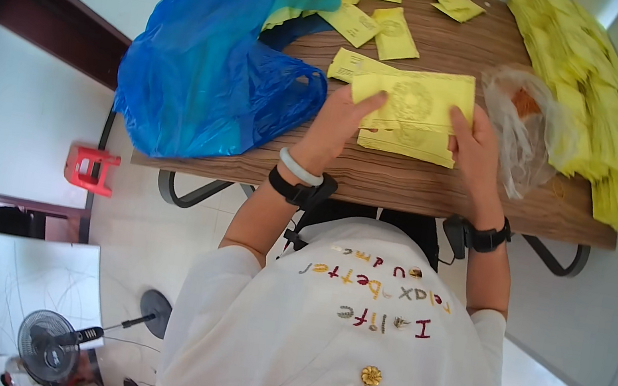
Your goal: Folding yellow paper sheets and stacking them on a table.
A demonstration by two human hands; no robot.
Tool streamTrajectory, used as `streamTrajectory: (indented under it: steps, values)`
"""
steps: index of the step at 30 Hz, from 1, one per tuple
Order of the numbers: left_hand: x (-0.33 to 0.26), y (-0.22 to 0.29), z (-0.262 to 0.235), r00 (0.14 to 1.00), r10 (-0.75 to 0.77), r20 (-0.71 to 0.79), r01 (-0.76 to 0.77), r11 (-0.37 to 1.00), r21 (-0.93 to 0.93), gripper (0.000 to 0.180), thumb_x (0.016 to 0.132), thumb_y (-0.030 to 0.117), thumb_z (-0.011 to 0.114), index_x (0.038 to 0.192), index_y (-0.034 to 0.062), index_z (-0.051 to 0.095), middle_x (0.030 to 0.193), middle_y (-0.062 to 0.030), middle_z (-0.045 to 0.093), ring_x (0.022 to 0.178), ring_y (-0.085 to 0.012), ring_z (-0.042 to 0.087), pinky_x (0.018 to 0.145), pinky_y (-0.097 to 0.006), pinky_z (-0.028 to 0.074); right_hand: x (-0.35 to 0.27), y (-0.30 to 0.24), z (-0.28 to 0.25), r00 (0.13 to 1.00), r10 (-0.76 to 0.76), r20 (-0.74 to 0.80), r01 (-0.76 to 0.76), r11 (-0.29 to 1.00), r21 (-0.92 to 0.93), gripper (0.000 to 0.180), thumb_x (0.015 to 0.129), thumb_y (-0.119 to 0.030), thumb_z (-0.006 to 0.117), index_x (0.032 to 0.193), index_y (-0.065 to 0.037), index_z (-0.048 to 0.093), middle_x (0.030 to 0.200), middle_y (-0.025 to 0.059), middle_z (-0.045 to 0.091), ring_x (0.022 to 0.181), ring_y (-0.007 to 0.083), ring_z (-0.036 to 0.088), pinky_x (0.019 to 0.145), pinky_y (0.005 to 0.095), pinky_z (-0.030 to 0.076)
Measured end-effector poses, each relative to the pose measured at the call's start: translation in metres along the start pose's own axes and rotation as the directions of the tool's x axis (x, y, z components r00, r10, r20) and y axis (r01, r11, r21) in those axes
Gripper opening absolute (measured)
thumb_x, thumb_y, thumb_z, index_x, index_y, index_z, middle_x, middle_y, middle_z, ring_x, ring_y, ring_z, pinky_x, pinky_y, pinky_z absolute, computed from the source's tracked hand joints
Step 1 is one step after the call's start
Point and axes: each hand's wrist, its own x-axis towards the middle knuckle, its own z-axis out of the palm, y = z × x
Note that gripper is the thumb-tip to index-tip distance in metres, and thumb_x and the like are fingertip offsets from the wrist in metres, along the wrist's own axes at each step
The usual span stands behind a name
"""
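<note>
Both my hands hold yellow paper packets by their two short ends, above the near part of the table. My left hand grips the left end, thumb on top. On the right end, my right hand does the same. A round printed pattern marks the upper face. Just below the held packets, more yellow packets show on the table; whether the fingers touch them I cannot tell. Another yellow packet lies behind the held ones, partly covered by them.
A blue plastic bag stands left on the wooden table. Loose yellow packets lie at the back. To the right are a clear plastic bag with something orange inside and a tall yellow pile. A red stool stands on the floor.
</note>
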Motion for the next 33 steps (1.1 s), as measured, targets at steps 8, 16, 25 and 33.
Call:
streamTrajectory:
  steps: [8,16,25,33]
  values:
    - [0.010,0.011,-0.001,0.864,0.495,0.093,-0.319,0.394,0.862,0.051,0.086,0.025,0.076,0.131,0.0061,0.060,0.112,-0.0146,0.067,0.103,-0.0318,0.065,0.089,-0.038,0.053,0.004,0.021,-0.007,0.999,-0.007,-0.034,0.010,0.996,0.084,0.022,0.106,-0.028,0.056,0.110,-0.009,0.064,0.065,-0.0069,0.050,0.054,0.0004,0.042,0.047,0.0175,0.033]
    - [0.010,0.028,0.003,0.669,0.595,0.446,-0.455,-0.146,0.878,0.055,0.085,0.034,0.076,0.132,0.0101,0.060,0.124,-0.0126,0.063,0.116,-0.0335,0.060,0.094,-0.041,0.051,-0.001,0.025,-0.006,0.999,0.021,0.028,-0.024,0.995,0.095,0.024,0.108,-0.030,0.052,0.108,-0.009,0.064,0.066,-0.0054,0.053,0.056,0.0015,0.045,0.050,0.0180,0.036]
    - [0.034,0.036,-0.013,0.919,0.177,0.352,-0.388,0.567,0.727,0.036,0.086,0.020,0.075,0.120,0.0088,0.069,0.092,-0.0060,0.069,0.088,-0.0197,0.065,0.082,-0.033,0.053,-0.009,0.017,-0.010,0.992,0.123,0.022,-0.123,0.992,-0.025,0.027,0.105,-0.029,0.057,0.090,-0.008,0.064,0.065,-0.0047,0.054,0.056,0.0029,0.047,0.052,0.0193,0.036]
    - [0.076,0.021,-0.025,0.928,-0.021,0.371,-0.250,0.704,0.665,0.028,0.088,0.009,0.071,0.116,0.0078,0.071,0.085,0.0018,0.063,0.080,-0.0065,0.059,0.071,-0.022,0.048,0.002,0.045,-0.021,1.000,-0.013,-0.023,0.002,0.914,-0.405,0.041,0.100,-0.031,0.061,0.077,0.002,0.059,0.062,0.0113,0.054,0.057,0.0208,0.053,0.055,0.0352,0.041]
